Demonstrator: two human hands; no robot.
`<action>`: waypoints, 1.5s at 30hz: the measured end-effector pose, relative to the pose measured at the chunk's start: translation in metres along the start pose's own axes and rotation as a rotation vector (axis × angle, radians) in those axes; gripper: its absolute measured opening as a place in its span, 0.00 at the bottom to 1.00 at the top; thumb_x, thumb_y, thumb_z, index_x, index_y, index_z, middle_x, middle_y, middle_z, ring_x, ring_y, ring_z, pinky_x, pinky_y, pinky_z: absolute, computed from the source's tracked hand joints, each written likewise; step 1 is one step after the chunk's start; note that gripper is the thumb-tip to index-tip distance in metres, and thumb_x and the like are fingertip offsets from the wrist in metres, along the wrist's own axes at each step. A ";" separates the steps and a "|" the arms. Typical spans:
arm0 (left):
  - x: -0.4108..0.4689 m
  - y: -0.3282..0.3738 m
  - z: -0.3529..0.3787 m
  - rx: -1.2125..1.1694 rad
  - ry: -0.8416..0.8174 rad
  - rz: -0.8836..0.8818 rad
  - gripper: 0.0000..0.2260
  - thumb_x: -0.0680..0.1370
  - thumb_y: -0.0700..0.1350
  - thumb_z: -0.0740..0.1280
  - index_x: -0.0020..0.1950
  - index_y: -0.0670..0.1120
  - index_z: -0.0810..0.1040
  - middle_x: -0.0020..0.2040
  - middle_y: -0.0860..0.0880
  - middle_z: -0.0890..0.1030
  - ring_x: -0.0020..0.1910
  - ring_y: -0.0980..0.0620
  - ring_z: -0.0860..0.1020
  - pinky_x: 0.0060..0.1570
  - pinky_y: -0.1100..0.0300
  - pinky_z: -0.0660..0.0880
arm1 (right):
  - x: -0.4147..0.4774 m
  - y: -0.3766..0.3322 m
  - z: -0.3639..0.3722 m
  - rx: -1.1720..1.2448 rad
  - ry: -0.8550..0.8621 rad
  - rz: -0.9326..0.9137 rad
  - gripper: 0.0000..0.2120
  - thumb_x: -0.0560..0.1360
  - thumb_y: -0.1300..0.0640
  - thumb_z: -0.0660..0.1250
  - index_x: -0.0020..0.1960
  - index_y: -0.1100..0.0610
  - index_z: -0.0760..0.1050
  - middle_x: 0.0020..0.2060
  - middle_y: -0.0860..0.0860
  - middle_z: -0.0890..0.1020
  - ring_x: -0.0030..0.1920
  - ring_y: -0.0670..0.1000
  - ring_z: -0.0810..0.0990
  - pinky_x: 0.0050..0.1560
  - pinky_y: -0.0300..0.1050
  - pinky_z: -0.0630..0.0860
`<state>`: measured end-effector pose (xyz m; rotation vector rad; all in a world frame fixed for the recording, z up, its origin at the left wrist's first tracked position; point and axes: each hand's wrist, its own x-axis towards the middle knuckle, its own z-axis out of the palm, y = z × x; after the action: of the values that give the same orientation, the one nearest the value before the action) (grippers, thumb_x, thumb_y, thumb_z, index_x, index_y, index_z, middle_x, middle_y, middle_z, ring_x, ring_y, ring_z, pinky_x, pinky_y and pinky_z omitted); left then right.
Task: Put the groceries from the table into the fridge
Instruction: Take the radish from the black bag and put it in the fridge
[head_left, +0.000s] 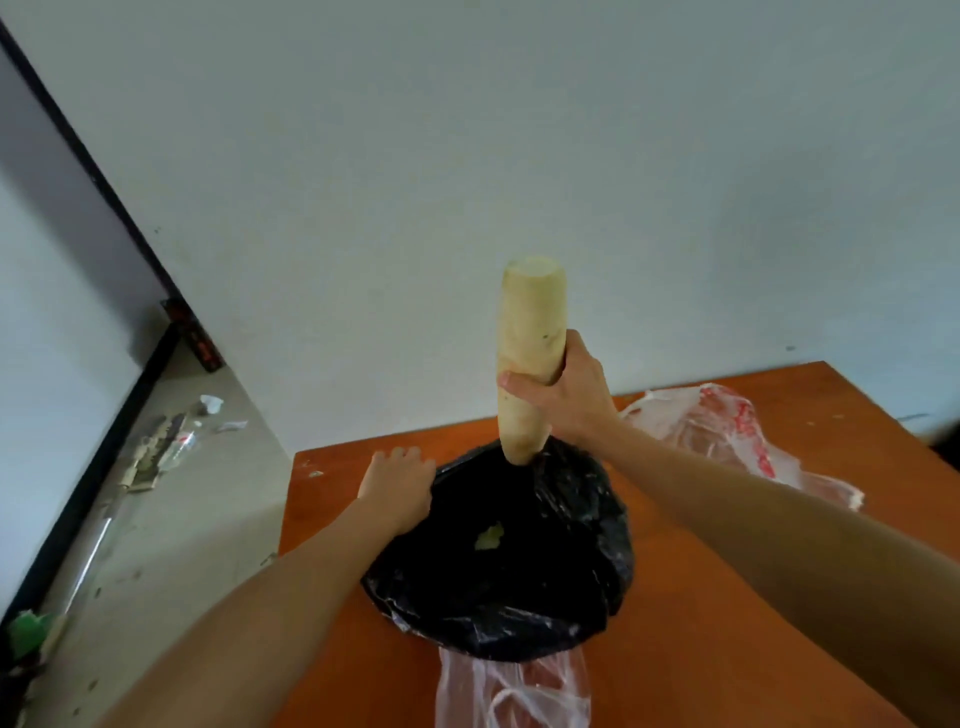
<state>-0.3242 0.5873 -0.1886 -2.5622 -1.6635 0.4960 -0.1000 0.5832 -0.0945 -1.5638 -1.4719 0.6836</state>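
Above orange table (727, 597), right grip (566, 395) clasps upright radish (530, 322), tip at black bag (519, 582).

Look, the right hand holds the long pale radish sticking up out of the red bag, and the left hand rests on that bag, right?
Not quite: that bag is black, not red. In the head view the right hand grips the radish upright, its lower end at the black bag, and the left hand rests on that bag. The red-printed bag lies apart.
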 end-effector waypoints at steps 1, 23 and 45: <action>0.000 0.009 -0.016 0.012 0.045 0.014 0.14 0.78 0.46 0.58 0.62 0.46 0.71 0.62 0.43 0.73 0.62 0.42 0.71 0.58 0.48 0.68 | -0.006 -0.003 -0.017 0.010 0.052 -0.003 0.32 0.65 0.46 0.77 0.62 0.56 0.68 0.50 0.46 0.77 0.50 0.49 0.77 0.45 0.44 0.73; -0.112 0.486 -0.224 0.120 0.514 0.741 0.12 0.77 0.45 0.59 0.59 0.47 0.73 0.58 0.45 0.75 0.57 0.45 0.73 0.54 0.50 0.69 | -0.390 0.115 -0.442 -0.335 0.860 0.355 0.34 0.64 0.40 0.75 0.64 0.51 0.65 0.48 0.49 0.78 0.45 0.53 0.78 0.45 0.51 0.77; -0.218 1.112 -0.306 0.152 0.570 1.636 0.13 0.78 0.45 0.59 0.61 0.46 0.73 0.57 0.44 0.75 0.56 0.43 0.74 0.53 0.51 0.70 | -0.734 0.289 -0.803 -0.562 1.329 1.110 0.38 0.68 0.35 0.69 0.70 0.52 0.60 0.58 0.52 0.76 0.51 0.56 0.76 0.43 0.47 0.67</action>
<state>0.6646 -0.0366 -0.0810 -2.8506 0.7876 -0.1524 0.6149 -0.2857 -0.0773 -2.4486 0.3172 -0.3418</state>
